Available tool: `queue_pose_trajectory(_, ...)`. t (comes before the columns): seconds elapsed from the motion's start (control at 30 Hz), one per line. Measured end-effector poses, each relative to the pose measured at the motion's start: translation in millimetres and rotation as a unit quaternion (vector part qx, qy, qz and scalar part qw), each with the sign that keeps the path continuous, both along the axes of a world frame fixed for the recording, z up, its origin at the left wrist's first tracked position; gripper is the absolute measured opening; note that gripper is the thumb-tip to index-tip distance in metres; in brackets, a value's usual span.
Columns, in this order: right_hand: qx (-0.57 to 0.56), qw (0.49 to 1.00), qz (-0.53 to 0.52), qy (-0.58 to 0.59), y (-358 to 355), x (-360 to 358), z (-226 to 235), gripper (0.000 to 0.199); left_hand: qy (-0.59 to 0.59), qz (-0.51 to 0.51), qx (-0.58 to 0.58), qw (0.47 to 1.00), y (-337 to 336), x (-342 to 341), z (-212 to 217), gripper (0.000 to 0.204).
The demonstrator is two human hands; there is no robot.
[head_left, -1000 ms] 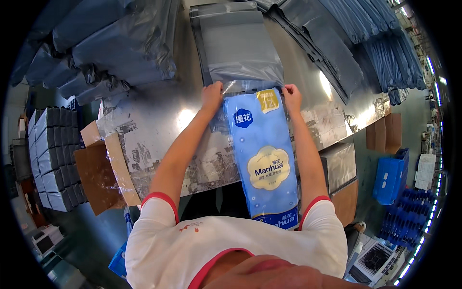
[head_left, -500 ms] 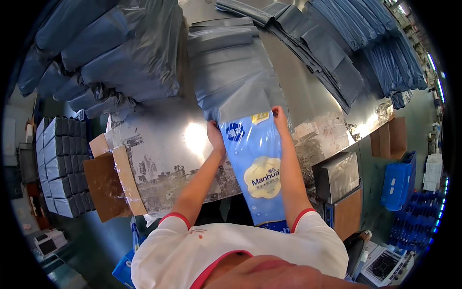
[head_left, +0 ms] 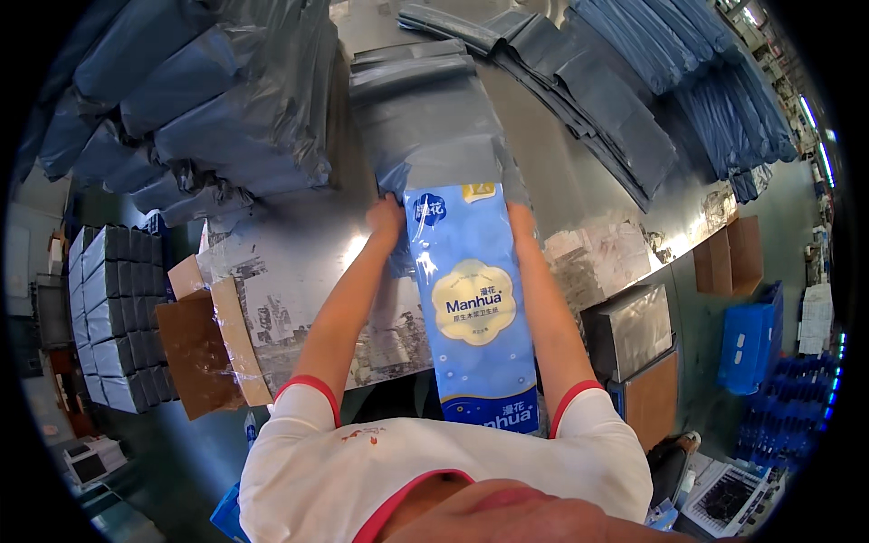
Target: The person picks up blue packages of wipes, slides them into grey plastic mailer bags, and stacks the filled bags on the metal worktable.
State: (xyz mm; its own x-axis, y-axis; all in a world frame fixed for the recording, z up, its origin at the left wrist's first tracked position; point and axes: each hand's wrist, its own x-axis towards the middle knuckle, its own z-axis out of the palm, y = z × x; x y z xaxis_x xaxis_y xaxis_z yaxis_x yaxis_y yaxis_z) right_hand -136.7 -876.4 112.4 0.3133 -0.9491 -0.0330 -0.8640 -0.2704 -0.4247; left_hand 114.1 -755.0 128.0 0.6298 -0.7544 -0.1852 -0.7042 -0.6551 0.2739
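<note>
A long blue plastic-wrapped pack [head_left: 471, 299] lies lengthwise on the metal table [head_left: 299, 262], reaching from my chest to a flat grey mailer bag [head_left: 434, 127]. My left hand [head_left: 386, 217] grips the pack's far left corner at the bag's open edge. On the far right corner my right hand [head_left: 521, 219] does the same. The pack's far end sits just at the bag's mouth.
Stacks of filled grey bags [head_left: 208, 100] pile up at the left. Flat empty mailers [head_left: 634, 100] spread along the right. A taped cardboard flap [head_left: 213, 344] hangs off the table's left edge, with dark bundles [head_left: 113, 317] below. Blue crates [head_left: 751, 335] stand at the right.
Both hands have pushed the blue pack farther away from me, so its far end now meets the grey bag's opening. The view has also tilted forward.
</note>
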Motion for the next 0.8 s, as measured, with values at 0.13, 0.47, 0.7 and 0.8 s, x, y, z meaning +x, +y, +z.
queue_pose_trajectory(0.13, 0.037, 0.996, 0.075, 0.02, 11.6, -8.8, 14.2, 0.033, -0.032, -0.1, 0.038, 0.994, 4.2, 9.7, 5.4, 0.022)
queue_pose_trajectory(0.47, 0.083, 0.988, 0.128, 0.029, 84.1, -83.0, 30.6, 0.023, 0.033, -0.287, 0.086, 0.954, 104.6, -27.3, 3.1, 0.025)
queue_pose_trajectory(0.7, 0.173, 0.858, 0.439, 0.201, 222.6, -192.5, 31.3, 0.021, 0.133, -0.481, 0.243, 0.832, 246.1, -115.6, 22.8, 0.021)
queue_pose_trajectory(0.8, 0.216, 0.819, 0.512, 0.143, 252.2, -193.7, 14.3, 0.031, 0.189, -0.535, 0.238, 0.788, 276.2, -130.3, -18.4, 0.023)
